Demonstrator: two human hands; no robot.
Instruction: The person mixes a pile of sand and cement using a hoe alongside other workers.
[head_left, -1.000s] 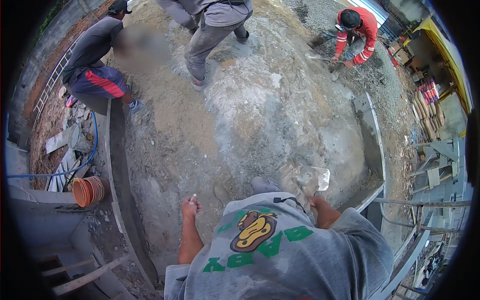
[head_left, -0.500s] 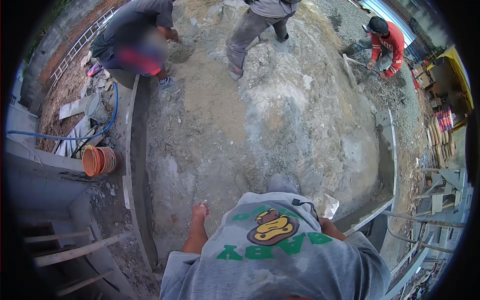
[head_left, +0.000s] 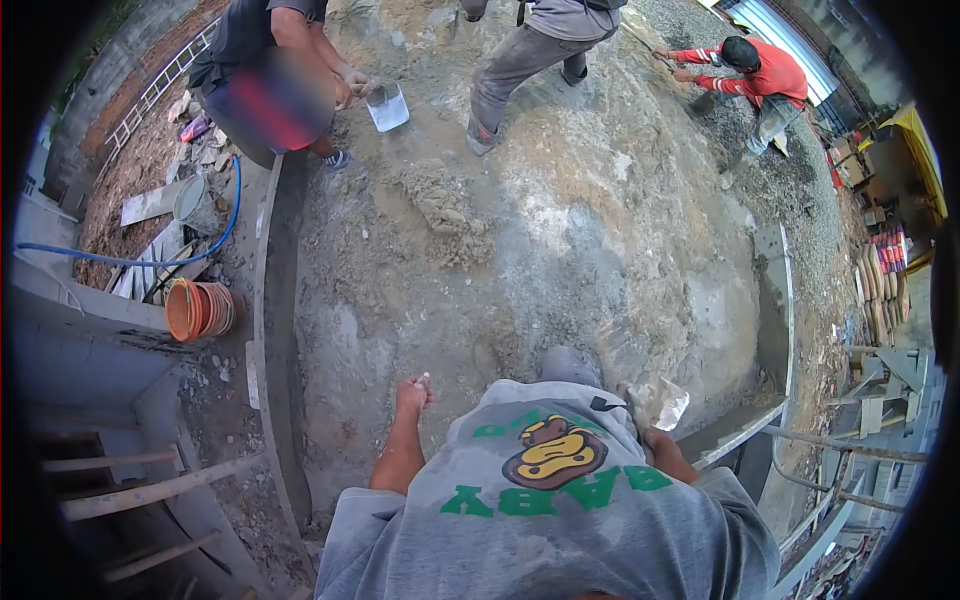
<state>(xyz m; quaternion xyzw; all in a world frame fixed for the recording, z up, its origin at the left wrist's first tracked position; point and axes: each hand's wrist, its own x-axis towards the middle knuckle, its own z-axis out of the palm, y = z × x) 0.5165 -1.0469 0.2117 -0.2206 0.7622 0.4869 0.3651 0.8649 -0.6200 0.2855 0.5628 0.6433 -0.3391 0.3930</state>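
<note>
My left hand (head_left: 412, 393) is closed in front of my left side, above the grey, wet-looking ground, with a small white thing (head_left: 426, 377) showing at its fingers. On the other side, my right hand (head_left: 657, 440) is partly hidden by my grey shirt. It appears closed at the near end of a pale, shiny scoop-like thing (head_left: 671, 405) with grey material in it. The fingers there do not show clearly. Between my hands, a grey boot or trouser leg (head_left: 567, 366) sticks out beyond the shirt.
Low boards (head_left: 272, 340) edge the ground at left, and another board (head_left: 772, 300) at right. A person at upper left holds a white scoop (head_left: 388, 107). Another stands at top centre; one in red (head_left: 770, 75) bends at upper right. Orange buckets (head_left: 200, 310) and a blue hose (head_left: 110, 273) lie left.
My left hand has shifted slightly up and right; the right hand's scoop shows more. The upper-left person's scoop has come into view, with lumpy grey material below. The person in red now reaches farther left.
</note>
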